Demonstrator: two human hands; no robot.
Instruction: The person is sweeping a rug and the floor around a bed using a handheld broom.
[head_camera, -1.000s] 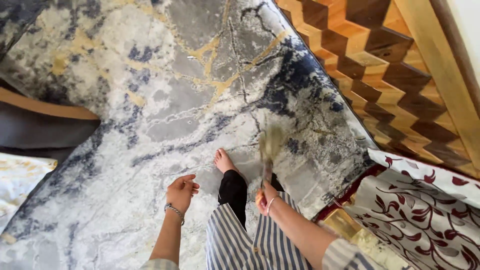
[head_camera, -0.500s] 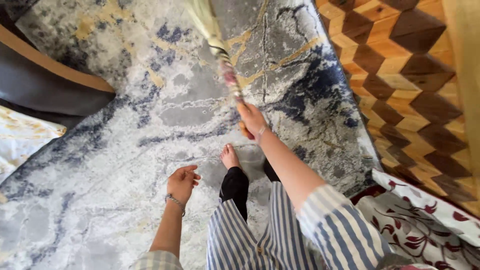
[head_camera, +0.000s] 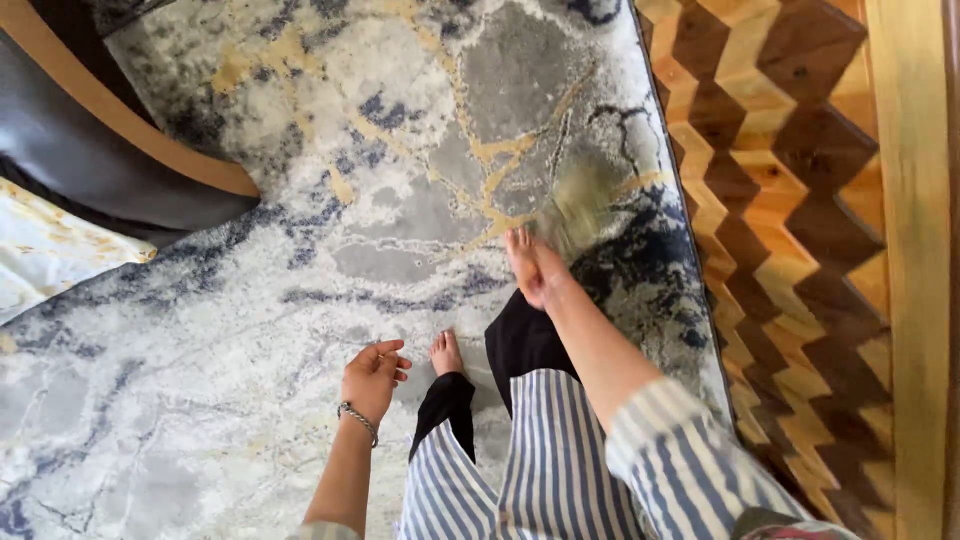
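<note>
While my right hand (head_camera: 535, 270) fingers clamp the blurred broom (head_camera: 580, 205) low against the rug (head_camera: 300, 200) to brush it, my left hand (head_camera: 372, 378) hangs half-curled, empty.

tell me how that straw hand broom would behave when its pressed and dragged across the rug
The broom in the right hand looks like a loose bundle of pale fibres, so it would probably splay and bend under pressure rather than stay stiff. One hand swings it fast enough to blur, so it seems light. On the patterned rug, the bristles would likely drag somewhat.
</note>
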